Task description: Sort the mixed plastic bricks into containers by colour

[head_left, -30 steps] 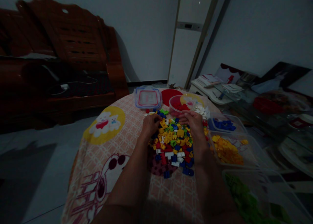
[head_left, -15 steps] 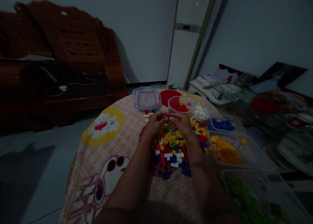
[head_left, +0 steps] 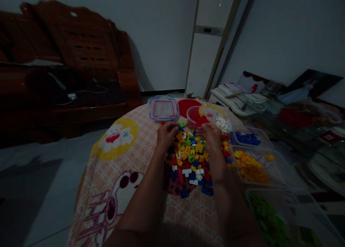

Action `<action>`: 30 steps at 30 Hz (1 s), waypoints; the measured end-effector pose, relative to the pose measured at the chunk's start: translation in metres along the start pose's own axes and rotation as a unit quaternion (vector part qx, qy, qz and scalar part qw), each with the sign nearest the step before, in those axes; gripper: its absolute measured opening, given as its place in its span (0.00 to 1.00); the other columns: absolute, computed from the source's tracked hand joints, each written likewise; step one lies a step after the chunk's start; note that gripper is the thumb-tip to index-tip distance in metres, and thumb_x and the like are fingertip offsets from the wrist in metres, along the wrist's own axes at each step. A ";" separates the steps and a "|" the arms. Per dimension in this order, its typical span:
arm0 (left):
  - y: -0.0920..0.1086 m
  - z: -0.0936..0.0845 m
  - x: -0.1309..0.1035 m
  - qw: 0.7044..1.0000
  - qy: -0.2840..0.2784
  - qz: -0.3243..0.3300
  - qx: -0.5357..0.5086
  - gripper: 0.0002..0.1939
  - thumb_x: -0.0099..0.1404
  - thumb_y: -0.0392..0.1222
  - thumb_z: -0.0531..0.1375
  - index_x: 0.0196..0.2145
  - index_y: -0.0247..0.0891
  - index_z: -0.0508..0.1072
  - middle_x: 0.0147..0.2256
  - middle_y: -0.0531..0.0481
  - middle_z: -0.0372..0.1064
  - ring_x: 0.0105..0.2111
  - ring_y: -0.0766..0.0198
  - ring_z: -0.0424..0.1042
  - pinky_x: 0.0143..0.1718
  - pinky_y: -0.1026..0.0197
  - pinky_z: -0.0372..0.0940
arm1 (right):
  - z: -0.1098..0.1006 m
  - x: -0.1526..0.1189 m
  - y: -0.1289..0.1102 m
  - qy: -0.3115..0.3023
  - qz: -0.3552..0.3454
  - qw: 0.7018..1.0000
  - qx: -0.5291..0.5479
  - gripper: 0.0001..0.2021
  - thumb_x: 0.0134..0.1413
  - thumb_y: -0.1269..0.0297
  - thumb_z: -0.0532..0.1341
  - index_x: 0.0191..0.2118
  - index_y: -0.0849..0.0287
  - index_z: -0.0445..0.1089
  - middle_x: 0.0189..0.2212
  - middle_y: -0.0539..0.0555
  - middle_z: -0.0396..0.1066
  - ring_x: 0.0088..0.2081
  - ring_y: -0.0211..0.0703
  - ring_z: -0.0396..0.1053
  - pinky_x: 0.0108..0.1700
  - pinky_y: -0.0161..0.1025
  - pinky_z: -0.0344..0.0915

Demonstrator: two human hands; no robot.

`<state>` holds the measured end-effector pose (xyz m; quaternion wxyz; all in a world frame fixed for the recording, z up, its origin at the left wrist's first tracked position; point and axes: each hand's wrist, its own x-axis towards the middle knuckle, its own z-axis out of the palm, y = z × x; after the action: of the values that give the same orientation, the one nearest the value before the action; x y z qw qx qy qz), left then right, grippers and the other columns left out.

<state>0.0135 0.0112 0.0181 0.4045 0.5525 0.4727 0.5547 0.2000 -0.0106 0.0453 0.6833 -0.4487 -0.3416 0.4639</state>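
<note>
Over the far part of a loose pile of mixed toy building bricks (head_left: 190, 155) are both my hands. At the pile's far left edge, my left hand (head_left: 166, 134) has thumb and fingers curled together; whatever may be between them is too dark to make out. My right hand (head_left: 211, 134) is at the far right of the pile, fingers stretched out to the left and nothing visible in them. Just beyond it stands a round clear tub (head_left: 192, 118) with red bricks (head_left: 202, 120) in it. White bricks (head_left: 221, 123) lie in a clear bag to the right.
Clear boxes line the right side, holding blue bricks (head_left: 246, 138), yellow bricks (head_left: 250, 168) and green bricks (head_left: 266, 214). A lidded container (head_left: 163, 109) and a red round lid (head_left: 185, 104) lie at the back. A patterned cloth (head_left: 145, 132) covers the table.
My hands were together over the pile with a small red piece at their fingertips. They have moved apart, left hand slightly left, right hand to the right with its fingers extended.
</note>
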 end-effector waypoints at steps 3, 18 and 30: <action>0.001 -0.004 -0.001 1.000 0.018 -0.013 0.004 0.13 0.59 0.43 0.60 0.40 0.35 0.78 0.32 0.48 0.78 0.32 0.60 0.78 0.37 0.59 0.72 | -0.004 0.006 0.001 0.018 -0.037 0.997 0.060 0.15 0.42 0.63 0.72 0.36 0.59 0.70 0.33 0.53 0.79 0.34 0.41 0.79 0.39 0.38 0.78; 0.000 -0.017 -0.002 0.940 0.022 0.007 0.339 0.12 0.61 0.35 0.60 0.39 0.41 0.82 0.40 0.49 0.81 0.41 0.57 0.78 0.47 0.58 0.69 | -0.006 0.005 0.010 -0.088 -0.051 0.991 -0.084 0.12 0.47 0.59 0.69 0.38 0.59 0.77 0.33 0.53 0.80 0.36 0.44 0.79 0.42 0.42 0.75; -0.002 0.000 -0.002 0.873 -0.068 0.009 0.484 0.19 0.64 0.34 0.57 0.51 0.42 0.77 0.50 0.41 0.74 0.51 0.50 0.73 0.51 0.54 0.67 | -0.002 -0.002 0.005 -0.105 -0.033 0.985 -0.132 0.13 0.46 0.58 0.67 0.37 0.60 0.78 0.31 0.54 0.81 0.29 0.40 0.76 0.34 0.38 0.74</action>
<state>0.0134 0.0099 0.0156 0.1125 0.7197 0.6483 0.2218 0.1992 -0.0121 0.0403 0.5935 -0.4725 -0.4839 0.4363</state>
